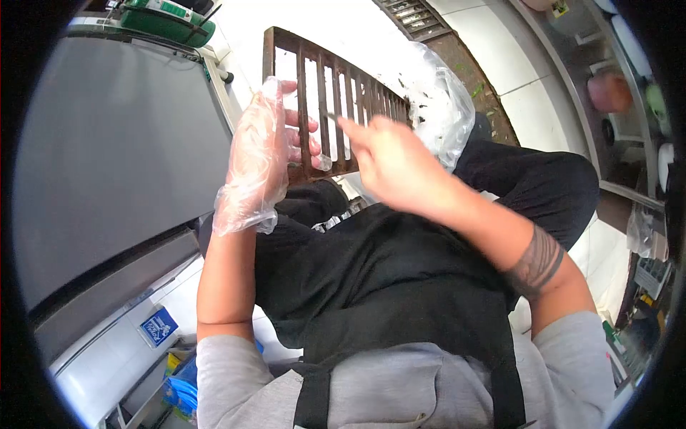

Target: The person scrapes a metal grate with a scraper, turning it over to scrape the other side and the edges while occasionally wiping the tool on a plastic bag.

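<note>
A rusty brown metal drain grate (350, 75) stands tilted up off the floor, in front of my knees. My left hand (261, 139), in a clear plastic glove, is closed around the grate's left end, with fingers reaching through the slots. My right hand (400, 161) is bare and slightly blurred, held close over the bars. From its closed fingers a thin dark-tipped tool (331, 116) points toward the bars; most of it is hidden in the hand. Just beyond the right hand lies a clear plastic bag (450, 93) with dark specks around it.
An open floor channel (493, 107) with dirt and green scraps runs along the upper right, another grate section (414, 18) at its far end. A large grey panel (121, 143) stands close on my left. A metal shelf (572, 93) with containers lines the right side.
</note>
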A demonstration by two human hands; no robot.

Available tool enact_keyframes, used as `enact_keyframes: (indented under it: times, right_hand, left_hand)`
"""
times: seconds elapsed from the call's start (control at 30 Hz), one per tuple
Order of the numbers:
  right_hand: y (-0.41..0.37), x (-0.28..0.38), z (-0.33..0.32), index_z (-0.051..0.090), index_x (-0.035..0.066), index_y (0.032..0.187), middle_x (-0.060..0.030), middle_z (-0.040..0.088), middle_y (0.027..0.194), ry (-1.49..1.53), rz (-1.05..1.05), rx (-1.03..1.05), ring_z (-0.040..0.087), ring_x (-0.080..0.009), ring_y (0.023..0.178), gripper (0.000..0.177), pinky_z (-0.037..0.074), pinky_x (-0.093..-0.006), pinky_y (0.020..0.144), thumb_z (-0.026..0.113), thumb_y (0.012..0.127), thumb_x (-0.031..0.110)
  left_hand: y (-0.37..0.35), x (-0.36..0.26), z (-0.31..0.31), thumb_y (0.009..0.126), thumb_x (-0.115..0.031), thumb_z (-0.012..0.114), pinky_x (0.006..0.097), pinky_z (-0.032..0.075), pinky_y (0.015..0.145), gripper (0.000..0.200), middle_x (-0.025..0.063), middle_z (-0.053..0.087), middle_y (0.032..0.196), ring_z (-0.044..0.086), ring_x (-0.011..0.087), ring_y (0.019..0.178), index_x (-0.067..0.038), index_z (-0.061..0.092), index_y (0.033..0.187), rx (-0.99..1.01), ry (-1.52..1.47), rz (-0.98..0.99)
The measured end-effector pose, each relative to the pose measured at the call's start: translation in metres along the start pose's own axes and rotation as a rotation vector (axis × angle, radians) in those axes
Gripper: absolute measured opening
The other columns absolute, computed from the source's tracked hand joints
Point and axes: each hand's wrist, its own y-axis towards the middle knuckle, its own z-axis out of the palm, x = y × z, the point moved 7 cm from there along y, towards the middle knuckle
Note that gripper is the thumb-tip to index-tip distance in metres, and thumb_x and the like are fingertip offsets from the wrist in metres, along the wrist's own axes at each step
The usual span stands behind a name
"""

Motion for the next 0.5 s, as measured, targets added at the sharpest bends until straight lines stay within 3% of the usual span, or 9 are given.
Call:
enact_keyframes:
  times: [0.03, 0.13, 0.17, 0.2, 0.27, 0.33, 0.5]
  right_hand:
    - [-0.011, -0.004, 0.006, 0.072, -0.01, 0.12, -0.0335, 0.069, 0.084, 0.049, 0.109, 0.026, 0.07, -0.0461, 0.08, 0.04, 0.059, -0.0527, 0.078, 0.058, 0.085, 0.003]
    - [0.022, -0.024, 0.003, 0.072, -0.008, 0.122, -0.0333, 0.07, 0.086, -0.037, 0.084, -0.081, 0.071, -0.0472, 0.081, 0.041, 0.059, -0.0537, 0.078, 0.058, 0.085, 0.004]
    - [0.042, -0.038, 0.006, 0.073, -0.007, 0.119, -0.034, 0.07, 0.091, -0.036, 0.132, 0.024, 0.071, -0.0485, 0.084, 0.039, 0.059, -0.0552, 0.08, 0.058, 0.084, 0.005]
    - [0.05, -0.03, -0.002, 0.072, -0.006, 0.116, -0.0336, 0.071, 0.09, -0.144, 0.02, -0.119, 0.071, -0.0493, 0.085, 0.036, 0.059, -0.0566, 0.081, 0.059, 0.085, 0.006]
    - [0.03, -0.035, 0.007, 0.068, -0.001, 0.131, -0.0297, 0.066, 0.089, -0.142, 0.109, 0.05, 0.068, -0.0466, 0.088, 0.04, 0.055, -0.0548, 0.083, 0.055, 0.094, 0.007]
    - [-0.006, -0.022, 0.011, 0.066, 0.0, 0.138, -0.0225, 0.062, 0.086, -0.094, 0.117, 0.118, 0.065, -0.0397, 0.085, 0.044, 0.055, -0.0483, 0.083, 0.058, 0.095, 0.005]
    - [-0.018, -0.011, 0.007, 0.069, 0.001, 0.136, -0.0222, 0.064, 0.09, 0.155, 0.241, -0.024, 0.067, -0.0389, 0.087, 0.039, 0.055, -0.0445, 0.082, 0.06, 0.099, 0.008]
  left_hand:
    - [-0.001, 0.0, 0.001, 0.113, -0.055, 0.042, 0.0318, 0.056, 0.059, 0.066, 0.0118, 0.064, 0.09, 0.064, 0.0168, 0.066, 0.002, 0.046, 0.145, -0.016, -0.006, -0.014]
    - [-0.005, -0.003, 0.008, 0.113, -0.054, 0.041, 0.0319, 0.056, 0.059, 0.065, 0.0122, 0.064, 0.09, 0.064, 0.017, 0.065, 0.003, 0.046, 0.145, 0.002, 0.001, 0.021]
    - [-0.007, -0.004, 0.008, 0.113, -0.054, 0.041, 0.0319, 0.056, 0.059, 0.065, 0.0122, 0.064, 0.09, 0.064, 0.017, 0.065, 0.003, 0.046, 0.145, 0.008, 0.01, 0.024]
    - [-0.007, -0.003, 0.007, 0.113, -0.054, 0.042, 0.0318, 0.056, 0.059, 0.066, 0.0123, 0.064, 0.09, 0.065, 0.017, 0.066, 0.003, 0.046, 0.145, -0.001, 0.021, 0.0]
    - [-0.003, -0.006, 0.005, 0.113, -0.054, 0.043, 0.0318, 0.056, 0.059, 0.066, 0.0124, 0.064, 0.09, 0.065, 0.0171, 0.066, 0.004, 0.047, 0.144, -0.007, 0.027, -0.012]
    - [-0.001, 0.0, 0.001, 0.112, -0.054, 0.044, 0.0319, 0.057, 0.059, 0.065, 0.0126, 0.064, 0.09, 0.065, 0.017, 0.067, 0.003, 0.048, 0.142, -0.021, 0.016, -0.027]
    - [0.0, 0.002, 0.003, 0.112, -0.055, 0.045, 0.0306, 0.056, 0.059, 0.063, 0.012, 0.065, 0.088, 0.066, 0.0174, 0.064, 0.001, 0.051, 0.139, -0.027, -0.004, 0.006]
